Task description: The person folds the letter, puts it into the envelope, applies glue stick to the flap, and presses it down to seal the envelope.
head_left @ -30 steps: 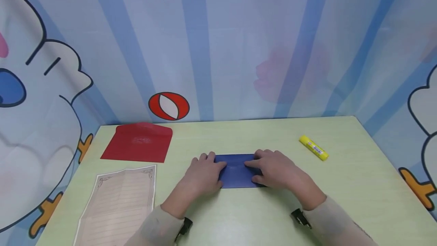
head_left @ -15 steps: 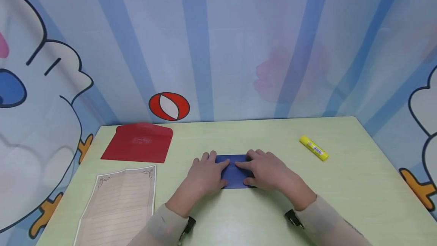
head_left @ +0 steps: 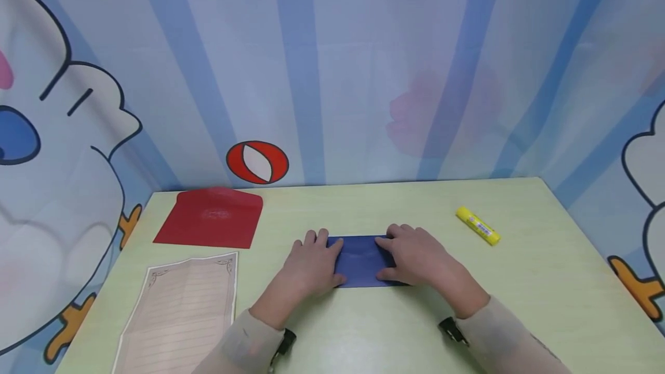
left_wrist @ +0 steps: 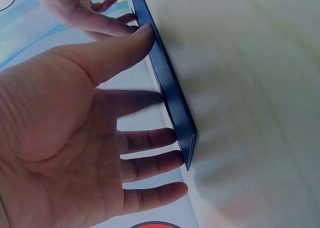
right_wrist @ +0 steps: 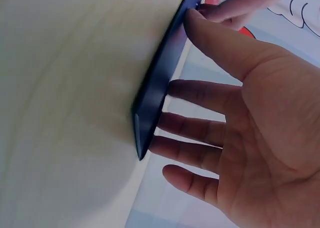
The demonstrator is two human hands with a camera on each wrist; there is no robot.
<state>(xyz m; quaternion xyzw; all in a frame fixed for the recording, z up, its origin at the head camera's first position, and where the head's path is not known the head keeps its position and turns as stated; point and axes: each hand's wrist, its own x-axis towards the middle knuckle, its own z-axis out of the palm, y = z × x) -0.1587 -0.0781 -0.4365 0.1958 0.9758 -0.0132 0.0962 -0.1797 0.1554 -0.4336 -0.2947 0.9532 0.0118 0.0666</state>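
A flat blue envelope (head_left: 358, 261) lies on the table between the two hands. My left hand (head_left: 313, 264) rests on its left end, thumb and fingers spread; in the left wrist view the fingertips of the left hand (left_wrist: 75, 123) touch the envelope's surface (left_wrist: 172, 95). On its right end presses my right hand (head_left: 418, 255), its fingers extended too. The right wrist view shows the right hand (right_wrist: 260, 113) with thumb and several fingertips against the dark blue envelope (right_wrist: 155, 93). Both ends of the envelope are partly hidden under the hands.
A red envelope (head_left: 208, 221) with its flap raised lies at the back left. In front of it is a lined letter sheet (head_left: 182, 310) with a decorated border. A yellow glue stick (head_left: 478, 225) lies at the right on the pale table (head_left: 545, 281).
My right hand slides left across the envelope, then back to the right. The left hand shifts only slightly. The red envelope, sheet and glue stick stay in place.
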